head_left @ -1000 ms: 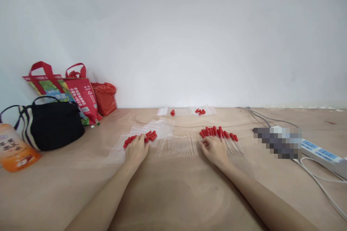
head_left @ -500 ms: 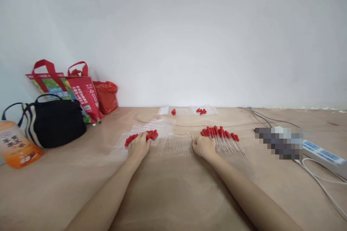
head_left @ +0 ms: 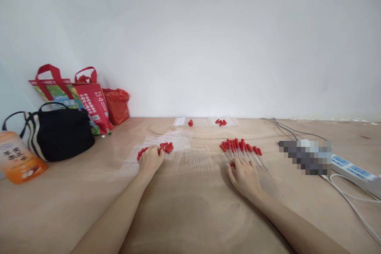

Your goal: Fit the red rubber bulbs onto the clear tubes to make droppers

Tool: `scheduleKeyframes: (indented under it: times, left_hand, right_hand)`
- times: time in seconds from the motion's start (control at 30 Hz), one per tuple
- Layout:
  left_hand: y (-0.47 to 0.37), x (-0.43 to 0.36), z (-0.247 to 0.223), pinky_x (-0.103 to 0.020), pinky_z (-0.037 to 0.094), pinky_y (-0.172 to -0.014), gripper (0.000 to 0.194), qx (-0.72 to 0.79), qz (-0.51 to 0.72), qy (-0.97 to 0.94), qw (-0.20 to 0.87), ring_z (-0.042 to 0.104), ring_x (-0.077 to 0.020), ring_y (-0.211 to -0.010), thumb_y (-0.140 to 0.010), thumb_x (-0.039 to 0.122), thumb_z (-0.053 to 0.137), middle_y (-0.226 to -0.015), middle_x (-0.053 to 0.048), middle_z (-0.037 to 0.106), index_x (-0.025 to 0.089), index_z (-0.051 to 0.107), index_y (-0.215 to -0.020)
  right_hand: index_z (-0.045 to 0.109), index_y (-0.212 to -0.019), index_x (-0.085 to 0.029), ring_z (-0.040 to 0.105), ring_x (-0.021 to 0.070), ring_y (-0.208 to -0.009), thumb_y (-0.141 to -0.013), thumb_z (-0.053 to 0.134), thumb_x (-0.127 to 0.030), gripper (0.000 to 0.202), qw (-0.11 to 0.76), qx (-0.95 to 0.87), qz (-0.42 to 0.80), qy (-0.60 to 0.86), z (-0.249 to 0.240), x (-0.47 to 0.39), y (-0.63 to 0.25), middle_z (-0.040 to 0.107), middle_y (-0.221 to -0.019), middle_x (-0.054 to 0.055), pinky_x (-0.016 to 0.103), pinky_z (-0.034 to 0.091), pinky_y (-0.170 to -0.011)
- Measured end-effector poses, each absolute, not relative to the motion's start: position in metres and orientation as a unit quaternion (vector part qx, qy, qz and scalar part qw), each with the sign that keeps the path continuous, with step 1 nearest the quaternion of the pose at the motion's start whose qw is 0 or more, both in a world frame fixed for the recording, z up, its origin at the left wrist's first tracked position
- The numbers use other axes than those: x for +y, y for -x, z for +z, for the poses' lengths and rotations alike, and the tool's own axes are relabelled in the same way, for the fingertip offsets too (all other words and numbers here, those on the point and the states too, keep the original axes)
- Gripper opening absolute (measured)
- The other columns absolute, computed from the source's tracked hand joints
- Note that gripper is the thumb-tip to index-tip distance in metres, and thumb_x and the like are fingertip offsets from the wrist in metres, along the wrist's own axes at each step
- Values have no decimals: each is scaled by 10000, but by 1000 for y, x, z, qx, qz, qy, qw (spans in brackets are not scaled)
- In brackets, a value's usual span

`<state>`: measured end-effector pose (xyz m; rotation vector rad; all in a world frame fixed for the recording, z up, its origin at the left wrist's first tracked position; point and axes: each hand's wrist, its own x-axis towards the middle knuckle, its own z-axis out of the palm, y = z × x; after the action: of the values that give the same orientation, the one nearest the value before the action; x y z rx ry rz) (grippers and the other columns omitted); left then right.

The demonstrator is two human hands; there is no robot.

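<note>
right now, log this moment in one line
left hand: over red caps | right hand: at red-tipped sticks | plain sticks: between hands | black bag: at left | power strip: at right

Chinese txt (blurry): green bag [head_left: 60, 97], orange pack [head_left: 25, 166], red bag [head_left: 94, 105] w/ QR code [head_left: 96, 118], recycling sign [head_left: 100, 99]

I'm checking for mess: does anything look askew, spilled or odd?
A few thin sticks slant beside the straighter row of sticks, so they look askew. Nothing looks spilled or damaged, though pixelation hides whatever lies by the power strip.
</note>
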<state>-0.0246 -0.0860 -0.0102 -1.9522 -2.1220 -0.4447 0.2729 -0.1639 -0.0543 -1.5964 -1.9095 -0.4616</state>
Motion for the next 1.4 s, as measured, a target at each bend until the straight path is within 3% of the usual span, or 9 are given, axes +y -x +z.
scheduleKeyframes:
  times: [0.1,0.2,0.27,0.37,0.47,0.63,0.9,1.4]
  left_hand:
    - [17,-96,-7,-268,426,-640,224,-677,-232,689,118,593,-194,-725,-778,261,403,-749,-61,621,150,599,-778]
    - [4,-113,-10,-220,406,-578,189,-529,-302,791,57,535,-124,-575,-766,252,434,-617,-9,560,163,597,-800]
    - [-4,-124,-13,-203,380,-530,178,-411,-263,873,-8,500,-103,-539,-761,219,433,-600,7,541,183,601,-808]
    - [-12,-135,-16,-205,359,-503,169,-353,-231,905,-53,471,-99,-521,-730,186,445,-586,13,520,193,597,-804]
    - [-16,-141,-16,-217,378,-517,157,-364,-223,901,-82,474,-104,-537,-688,177,479,-640,7,523,189,574,-812]
    - [-25,-143,-23,-252,422,-593,183,-392,-234,884,-98,520,-142,-660,-689,280,553,-793,-18,530,188,546,-847]
    - [-40,-141,-36,-265,421,-654,108,-420,-285,854,-114,513,-141,-714,-814,232,427,-809,-26,502,170,491,-753]
    - [-51,-148,-41,-212,408,-539,159,-410,-355,810,-224,503,-96,-536,-842,293,395,-655,20,538,174,501,-834]
  right_hand:
    - [495,-713,-196,503,172,-565,-854,326,-280,236,313,-726,-131,598,-55,-162,-274,573,-631,31,321,283,-622]
    - [493,-748,-190,516,152,-567,-871,302,-263,238,321,-750,-78,573,-57,-158,-274,588,-670,21,306,292,-632]
    - [505,-786,-181,538,152,-614,-876,302,-260,236,328,-758,-55,560,-59,-156,-276,604,-719,31,298,296,-647]
    - [530,-890,-170,551,155,-661,-873,317,-255,230,338,-757,-49,558,-62,-155,-277,623,-777,44,292,294,-666]
    - [550,-940,-185,548,152,-703,-874,313,-243,253,331,-765,-63,549,-61,-157,-276,627,-834,51,290,286,-675]
    - [580,-863,-200,530,130,-696,-864,347,-221,234,311,-798,-58,513,-55,-162,-267,611,-775,27,284,258,-683]
    - [569,-807,-196,503,113,-675,-840,380,-184,192,321,-821,-7,472,-47,-172,-249,592,-727,-3,287,230,-700]
    - [558,-838,-181,475,107,-625,-835,381,-163,179,350,-826,14,442,-45,-175,-243,578,-701,-6,294,241,-712]
